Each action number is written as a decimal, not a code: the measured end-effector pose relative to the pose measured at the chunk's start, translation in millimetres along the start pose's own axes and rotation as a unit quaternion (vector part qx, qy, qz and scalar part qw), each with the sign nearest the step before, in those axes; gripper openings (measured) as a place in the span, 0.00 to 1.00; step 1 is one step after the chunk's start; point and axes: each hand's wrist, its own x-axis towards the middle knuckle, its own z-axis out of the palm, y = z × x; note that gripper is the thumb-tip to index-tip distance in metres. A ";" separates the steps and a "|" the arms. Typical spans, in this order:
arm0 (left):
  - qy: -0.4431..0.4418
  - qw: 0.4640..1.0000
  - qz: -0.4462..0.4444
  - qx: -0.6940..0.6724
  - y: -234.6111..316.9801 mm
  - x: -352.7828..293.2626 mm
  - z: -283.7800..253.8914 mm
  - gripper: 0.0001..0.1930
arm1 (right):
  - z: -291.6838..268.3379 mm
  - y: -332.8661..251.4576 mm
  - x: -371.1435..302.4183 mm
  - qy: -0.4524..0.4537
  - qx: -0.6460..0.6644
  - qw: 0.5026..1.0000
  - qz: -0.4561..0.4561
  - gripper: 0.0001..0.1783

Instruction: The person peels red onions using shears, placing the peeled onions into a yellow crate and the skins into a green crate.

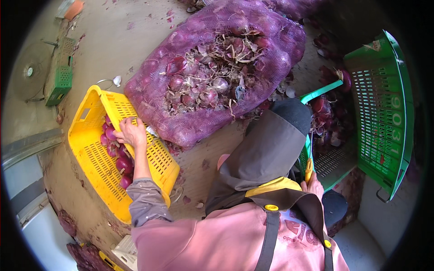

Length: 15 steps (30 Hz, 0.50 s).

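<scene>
At the left, a yellow plastic crate [152,156] with slotted walls holds several red onions [124,165]. My left hand [132,134] grips its right-hand rim, fingers bent over the edge beside the onions. Low on the right, my right hand [314,186] is closed around a tool with a yellow-orange handle [308,170]; its working end cannot be made out. That hand is beside my apron-covered leg and a green crate [335,177] with onions and loose skins in it. Ahead lies a large purple mesh sack [149,97], its opening full of red onions and dry stalks [219,85].
Another green crate [382,113] stands tilted at the right. A round fan [30,71] and a small green crate [59,81] are at the far left. Onion skins litter the floor [113,36]. A white crate [126,249] lies at the lower left.
</scene>
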 end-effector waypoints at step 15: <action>-0.111 0.886 0.451 0.015 191.5 -72.3 159.7 0.25 | 17.9 -7.1 1.2 0.083 0.026 0.996 0.001 0.40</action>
